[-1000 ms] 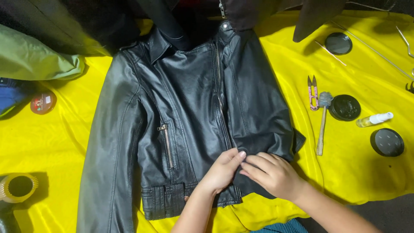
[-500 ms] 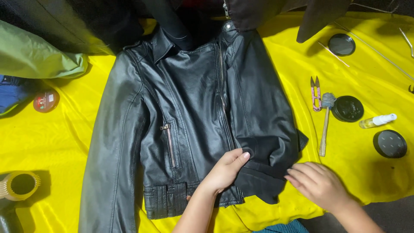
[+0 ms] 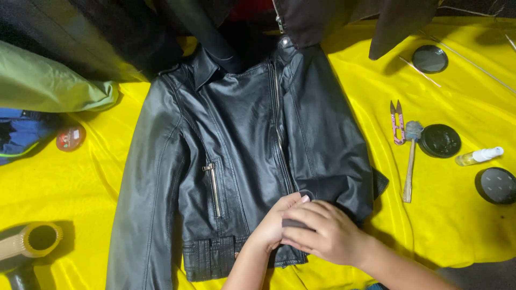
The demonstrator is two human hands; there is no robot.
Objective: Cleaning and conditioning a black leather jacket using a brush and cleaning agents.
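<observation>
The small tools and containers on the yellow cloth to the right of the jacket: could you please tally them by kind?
Round black lids or tins: 3
Thread snips: 1
Small brush with wooden handle: 1
Small spray bottle: 1
Total: 6

- We see our left hand (image 3: pixel 271 228) rising from the lower edge, palm down, fingers together and pointing up-right.
- Our right hand (image 3: pixel 322 232) enters from the lower right, fingers curled leftward, overlapping the left hand's fingers.
</observation>
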